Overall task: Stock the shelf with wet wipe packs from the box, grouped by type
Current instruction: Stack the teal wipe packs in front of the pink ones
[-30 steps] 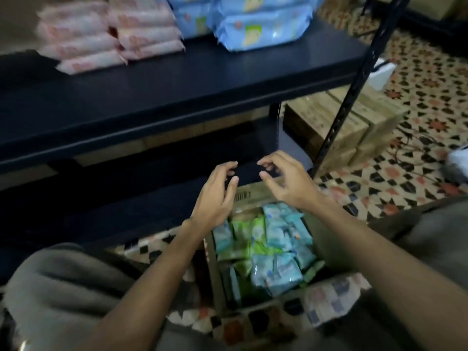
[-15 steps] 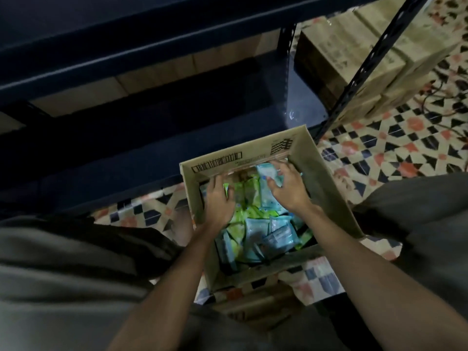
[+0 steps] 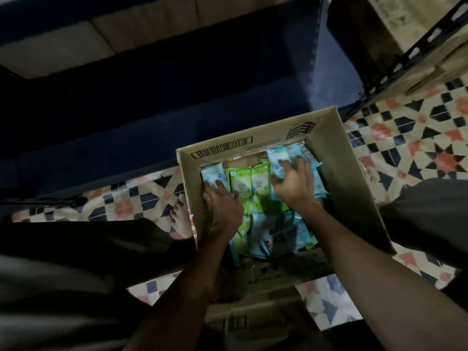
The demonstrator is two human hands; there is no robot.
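An open cardboard box (image 3: 336,158) sits on the tiled floor between my legs, holding several light blue and green wet wipe packs. Both my hands are down inside it. My left hand (image 3: 222,203) curls its fingers over a light blue pack (image 3: 212,174) at the box's left wall. My right hand (image 3: 293,183) grips another light blue pack (image 3: 278,158) near the far right of the box. Green packs (image 3: 244,179) stand upright between my hands. More blue packs (image 3: 283,229) lie jumbled nearer me.
The dark lower shelf (image 3: 126,122) of the rack runs just beyond the box, with a slotted metal upright (image 3: 415,50) at its right. Cardboard cartons (image 3: 395,19) are stacked on the patterned floor (image 3: 417,138) at upper right. My bare foot (image 3: 181,216) rests left of the box.
My view has tipped down from the upper shelf to the box. Both hands dropped from above the box into it and closed on light blue packs.
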